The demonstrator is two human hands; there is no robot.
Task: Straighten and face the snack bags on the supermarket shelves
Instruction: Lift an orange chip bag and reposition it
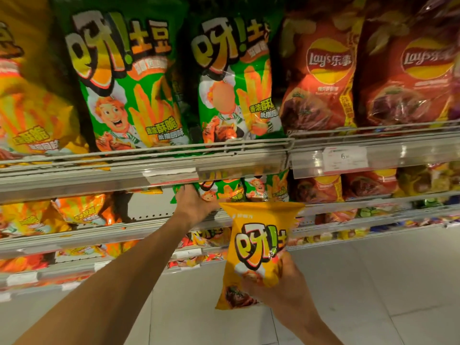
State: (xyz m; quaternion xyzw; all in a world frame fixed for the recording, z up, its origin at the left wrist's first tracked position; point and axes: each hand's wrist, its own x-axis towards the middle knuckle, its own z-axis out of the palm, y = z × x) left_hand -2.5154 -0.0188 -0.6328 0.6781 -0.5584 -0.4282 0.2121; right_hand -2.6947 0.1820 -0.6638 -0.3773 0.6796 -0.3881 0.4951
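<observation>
My right hand [276,292] grips a small yellow snack bag [256,245] by its lower part, holding it upright in front of the shelves. My left hand [193,202] reaches into the second shelf and touches a small green snack bag [211,192] there; its fingertips are hidden under the shelf rail. Two large green bags [129,83] [236,83] stand facing out on the top shelf. To their left is a large yellow bag [29,108].
Red Lay's bags [321,78] fill the top shelf's right side, above a price tag [344,158] on the rail [149,170]. Orange bags [82,210] lie on the second shelf, with a gap beside them. Lower shelves hold more snacks. White floor tiles [373,282] lie below.
</observation>
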